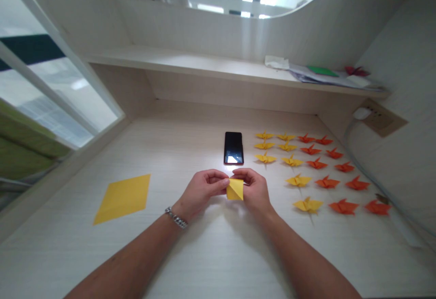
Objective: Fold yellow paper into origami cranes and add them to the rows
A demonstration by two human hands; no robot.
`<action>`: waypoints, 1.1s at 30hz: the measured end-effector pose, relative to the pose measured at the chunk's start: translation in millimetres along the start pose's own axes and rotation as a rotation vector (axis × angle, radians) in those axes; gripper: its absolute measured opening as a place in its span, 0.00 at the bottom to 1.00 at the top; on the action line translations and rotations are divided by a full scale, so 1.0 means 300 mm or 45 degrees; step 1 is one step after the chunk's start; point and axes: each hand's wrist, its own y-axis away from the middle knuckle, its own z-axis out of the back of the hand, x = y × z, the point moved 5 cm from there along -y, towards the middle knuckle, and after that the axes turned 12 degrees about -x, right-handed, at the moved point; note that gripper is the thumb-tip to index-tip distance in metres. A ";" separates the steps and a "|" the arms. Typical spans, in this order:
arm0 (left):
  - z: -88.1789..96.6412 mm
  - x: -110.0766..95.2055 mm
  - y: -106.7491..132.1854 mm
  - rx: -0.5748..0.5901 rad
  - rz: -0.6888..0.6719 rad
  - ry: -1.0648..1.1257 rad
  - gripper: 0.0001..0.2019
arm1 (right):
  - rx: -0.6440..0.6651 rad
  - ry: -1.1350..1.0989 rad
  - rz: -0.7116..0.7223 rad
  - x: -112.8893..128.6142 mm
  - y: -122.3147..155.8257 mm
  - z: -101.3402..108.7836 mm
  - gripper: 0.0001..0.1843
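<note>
A small folded piece of yellow paper point(235, 189) is pinched between both hands just above the desk point(218, 253). My left hand point(200, 191) grips its left edge with thumb and fingers closed; a metal bracelet sits on that wrist. My right hand point(254, 189) holds the right side, fingers curled over the top. Beyond the hands lies a black phone point(233, 148), screen up.
A flat yellow paper sheet point(124, 197) lies to the left. Rows of several yellow paper cranes point(293, 160) and orange paper cranes point(335, 167) stand to the right. A shelf point(204, 65) above holds papers point(323, 75). A wall socket point(378, 117) with a cable is at right.
</note>
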 end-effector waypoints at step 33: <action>0.018 -0.027 -0.001 0.096 -0.150 -0.172 0.07 | 0.023 0.172 0.349 0.062 0.033 0.003 0.12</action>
